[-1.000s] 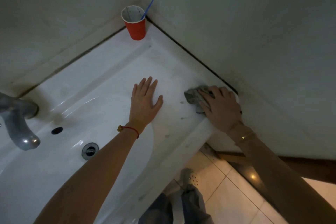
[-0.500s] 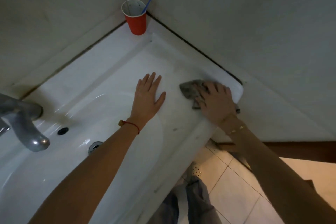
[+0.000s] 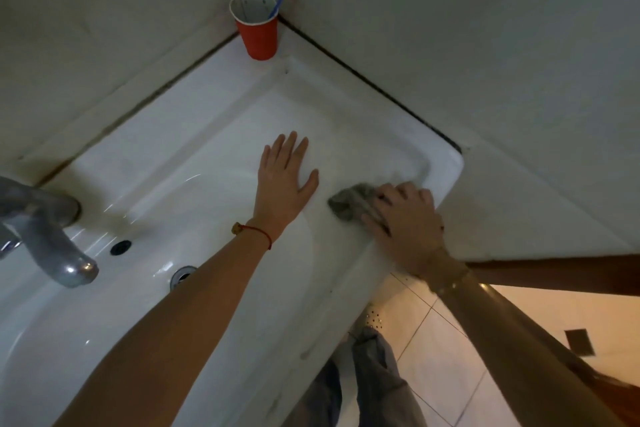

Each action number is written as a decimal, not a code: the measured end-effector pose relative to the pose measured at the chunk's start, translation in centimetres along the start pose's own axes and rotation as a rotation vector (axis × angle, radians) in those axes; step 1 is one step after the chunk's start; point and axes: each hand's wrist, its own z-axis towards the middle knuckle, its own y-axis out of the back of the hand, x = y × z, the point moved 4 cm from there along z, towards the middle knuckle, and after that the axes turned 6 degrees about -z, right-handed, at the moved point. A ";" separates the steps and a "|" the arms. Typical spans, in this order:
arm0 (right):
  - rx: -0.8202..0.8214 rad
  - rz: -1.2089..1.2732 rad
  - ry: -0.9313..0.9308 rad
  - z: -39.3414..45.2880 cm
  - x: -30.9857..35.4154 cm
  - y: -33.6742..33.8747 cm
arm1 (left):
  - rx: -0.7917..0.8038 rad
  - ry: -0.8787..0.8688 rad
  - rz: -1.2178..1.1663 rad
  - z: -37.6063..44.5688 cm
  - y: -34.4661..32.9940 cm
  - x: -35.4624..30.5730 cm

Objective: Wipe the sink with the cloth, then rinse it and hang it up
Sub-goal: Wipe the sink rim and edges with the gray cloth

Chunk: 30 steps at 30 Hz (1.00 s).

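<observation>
Head view. I see the right hand (image 3: 403,218) pressing the grey cloth (image 3: 349,204) onto the flat ledge of the sink (image 3: 207,163), near its front right corner. The fingers bend down over the bunched fabric, clamping it to the porcelain so the wipe carries pressure. The left hand (image 3: 285,180) lies flat beside it, fingers straight and a little spread, holding nothing — I judge it a brace for the lean. A red cup (image 3: 259,33) with a blue-handled stick stands in the back corner, well apart from the wiping; the tap (image 3: 45,232) is at the left edge.

Against the earlier frames, the cloth sits nearer the front edge of the ledge — a stroke drawn toward me. The left hand keeps its place.
</observation>
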 end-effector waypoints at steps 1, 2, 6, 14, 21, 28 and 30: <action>0.017 0.043 0.055 -1.6 1.6 0.1 | 0.003 0.002 0.002 0.0 0.0 0.0; 0.021 0.102 0.124 -3.2 3.0 0.2 | 0.004 0.003 0.004 0.0 0.0 0.0; 0.040 0.110 0.255 -3.4 2.3 -0.1 | -0.015 -0.005 -0.006 0.0 0.0 0.0; -0.070 0.054 0.099 -1.2 -0.2 -0.3 | -0.010 0.005 0.005 0.0 0.0 -0.1; -0.143 -0.009 -0.074 1.1 -4.1 -0.9 | 0.010 0.001 0.007 0.1 0.1 -0.1; -0.304 0.289 -0.812 -4.3 0.0 -1.6 | -0.013 -0.087 -0.014 -1.1 0.7 -2.3; -0.282 0.548 -0.861 -5.5 1.2 -1.6 | -0.004 -0.202 -0.031 -1.9 0.5 -3.8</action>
